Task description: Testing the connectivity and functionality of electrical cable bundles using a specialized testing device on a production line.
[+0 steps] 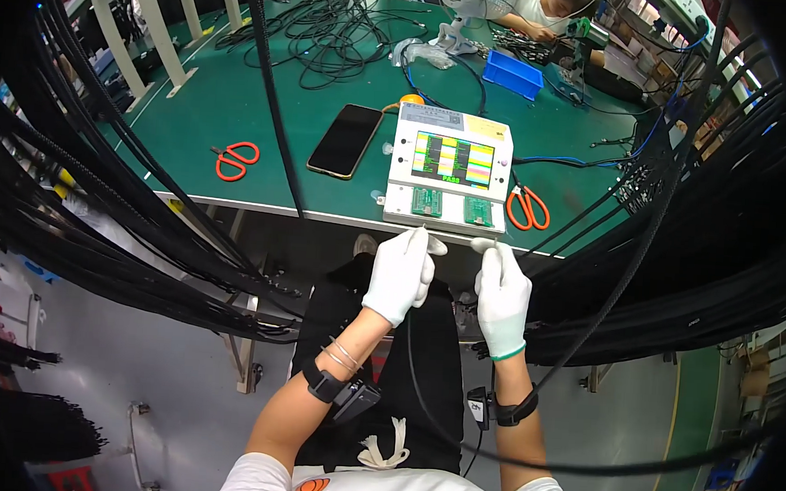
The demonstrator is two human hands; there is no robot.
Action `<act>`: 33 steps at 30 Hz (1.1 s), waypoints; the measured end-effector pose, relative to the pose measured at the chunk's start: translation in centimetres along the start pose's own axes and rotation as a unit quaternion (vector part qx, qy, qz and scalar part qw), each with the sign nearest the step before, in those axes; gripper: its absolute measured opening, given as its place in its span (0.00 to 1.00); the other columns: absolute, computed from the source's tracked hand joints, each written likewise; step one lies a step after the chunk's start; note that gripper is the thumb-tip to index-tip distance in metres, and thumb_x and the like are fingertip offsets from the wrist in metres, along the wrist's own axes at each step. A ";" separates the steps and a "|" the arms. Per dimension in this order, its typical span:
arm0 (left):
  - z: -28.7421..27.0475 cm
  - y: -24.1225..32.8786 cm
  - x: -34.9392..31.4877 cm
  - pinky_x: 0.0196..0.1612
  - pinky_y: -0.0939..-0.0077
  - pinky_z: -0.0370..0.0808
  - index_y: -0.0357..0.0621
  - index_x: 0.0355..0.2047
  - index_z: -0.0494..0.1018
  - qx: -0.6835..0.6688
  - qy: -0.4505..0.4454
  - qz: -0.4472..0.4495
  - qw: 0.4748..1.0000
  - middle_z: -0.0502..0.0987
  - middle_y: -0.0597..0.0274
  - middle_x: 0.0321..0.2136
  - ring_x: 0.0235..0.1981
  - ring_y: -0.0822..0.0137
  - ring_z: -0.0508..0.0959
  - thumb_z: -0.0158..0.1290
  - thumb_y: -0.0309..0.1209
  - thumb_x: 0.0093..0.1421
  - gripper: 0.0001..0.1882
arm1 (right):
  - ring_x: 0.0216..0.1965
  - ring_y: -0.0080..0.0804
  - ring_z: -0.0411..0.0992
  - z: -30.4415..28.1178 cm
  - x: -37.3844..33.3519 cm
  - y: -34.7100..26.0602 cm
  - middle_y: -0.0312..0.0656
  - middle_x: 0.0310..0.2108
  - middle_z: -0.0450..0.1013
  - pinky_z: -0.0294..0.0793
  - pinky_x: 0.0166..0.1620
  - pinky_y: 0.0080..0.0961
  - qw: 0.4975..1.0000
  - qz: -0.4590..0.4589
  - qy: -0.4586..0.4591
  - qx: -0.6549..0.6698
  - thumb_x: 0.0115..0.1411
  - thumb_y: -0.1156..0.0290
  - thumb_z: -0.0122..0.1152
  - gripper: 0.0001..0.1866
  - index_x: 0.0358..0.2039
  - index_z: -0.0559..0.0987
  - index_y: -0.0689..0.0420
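Left: our white-gloved left hand (400,275), fingers pinched tight on a thin black cable (411,355)
Right: our white-gloved right hand (503,297), fingertips together (contents too small to tell)
Cable: droops over our lap, near white boxy tester (401,169)

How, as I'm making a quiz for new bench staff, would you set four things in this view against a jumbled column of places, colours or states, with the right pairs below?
Column one
1. Tester box
2. Phone
3. Plastic bin
4. Right hand

Column two
A. Blue and open-topped
B. Lit up in many colours on its front
C. Gloved in white
D. Dark-faced, lying left of the tester box

Right pairs: 1-B, 2-D, 3-A, 4-C
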State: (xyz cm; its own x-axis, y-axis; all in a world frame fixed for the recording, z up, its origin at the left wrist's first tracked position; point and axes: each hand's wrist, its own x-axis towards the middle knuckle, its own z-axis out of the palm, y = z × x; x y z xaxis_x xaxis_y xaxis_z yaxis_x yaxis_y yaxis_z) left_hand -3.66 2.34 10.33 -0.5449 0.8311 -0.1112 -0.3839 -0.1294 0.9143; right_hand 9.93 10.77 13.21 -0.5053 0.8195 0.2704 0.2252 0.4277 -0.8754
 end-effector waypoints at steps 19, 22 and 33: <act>1.8 -0.5 2.2 0.12 0.78 0.57 0.33 0.40 0.72 -0.349 -0.015 -0.099 0.932 0.60 0.70 0.15 0.09 0.75 0.58 0.41 0.46 0.73 0.24 | 0.17 0.11 0.61 0.7 1.4 0.5 0.30 0.15 0.68 0.58 0.22 0.18 0.995 0.060 -0.037 0.064 0.65 0.69 0.56 0.12 0.32 0.83 0.65; 1.8 -0.9 2.9 0.12 0.78 0.57 0.34 0.41 0.71 -0.394 -0.027 -0.098 0.914 0.62 0.69 0.17 0.11 0.74 0.59 0.41 0.45 0.73 0.23 | 0.18 0.12 0.61 0.9 1.8 0.9 0.31 0.15 0.68 0.59 0.22 0.19 0.998 0.031 -0.010 0.048 0.64 0.70 0.58 0.11 0.30 0.82 0.65; -1.1 -3.5 1.3 0.21 0.71 0.72 0.33 0.46 0.75 -0.267 -0.056 -0.084 0.959 0.75 0.64 0.23 0.18 0.70 0.71 0.41 0.52 0.72 0.29 | 0.19 0.12 0.57 1.6 2.4 1.0 0.37 0.13 0.64 0.61 0.24 0.20 0.992 -0.046 0.087 -0.074 0.61 0.74 0.60 0.11 0.25 0.76 0.69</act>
State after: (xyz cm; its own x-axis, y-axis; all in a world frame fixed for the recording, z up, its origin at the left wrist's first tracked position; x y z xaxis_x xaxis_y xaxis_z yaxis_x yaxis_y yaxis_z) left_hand -3.85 3.32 6.54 -0.3700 0.9135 -0.1691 -0.8017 -0.2220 0.5549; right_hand 7.63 12.56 12.38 -0.3817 0.8220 0.4226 0.3116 0.5449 -0.7784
